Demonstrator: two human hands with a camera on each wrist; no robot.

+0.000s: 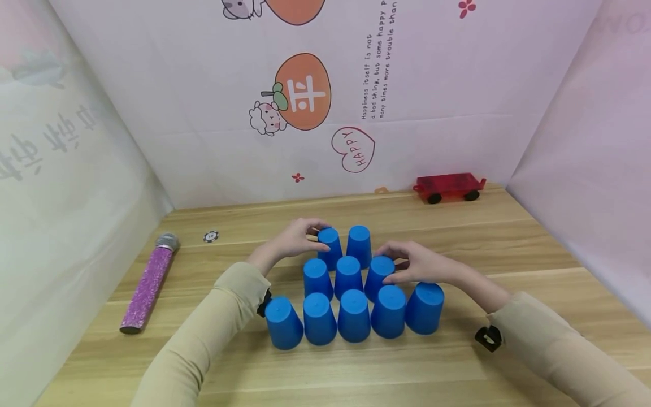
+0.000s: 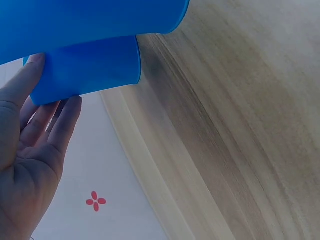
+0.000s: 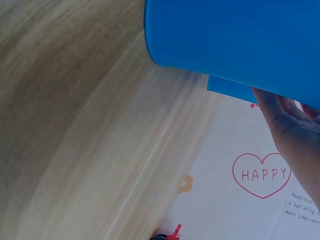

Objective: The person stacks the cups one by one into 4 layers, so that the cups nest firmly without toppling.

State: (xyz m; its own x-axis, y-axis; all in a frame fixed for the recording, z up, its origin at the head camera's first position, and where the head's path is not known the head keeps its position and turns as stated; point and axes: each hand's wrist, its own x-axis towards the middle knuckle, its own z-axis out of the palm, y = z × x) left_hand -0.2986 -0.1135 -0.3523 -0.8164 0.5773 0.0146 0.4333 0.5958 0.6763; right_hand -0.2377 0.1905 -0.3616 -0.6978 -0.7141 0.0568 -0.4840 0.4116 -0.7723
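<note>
Blue plastic cups stand upside down in three rows on the wooden table. My left hand (image 1: 299, 237) pinches the left cup of the back row (image 1: 330, 251) between thumb and fingers. In the left wrist view that same cup (image 2: 90, 70) is partly covered by a nearer cup (image 2: 95, 22). My right hand (image 1: 419, 263) holds the right-hand cup of the middle row (image 1: 379, 277), thumb at its near side; its other fingers are partly hidden. Beside the held cups are the other back cup (image 1: 359, 247) and the middle cup (image 1: 348, 274). Several more form the front row (image 1: 354, 316).
A purple glittery microphone (image 1: 148, 285) lies at the left. Near it, toward the back, is a small round chip (image 1: 211, 236). A red toy wagon (image 1: 450, 187) stands at the back right, against the printed white cloth (image 1: 213, 113) that rises behind the table.
</note>
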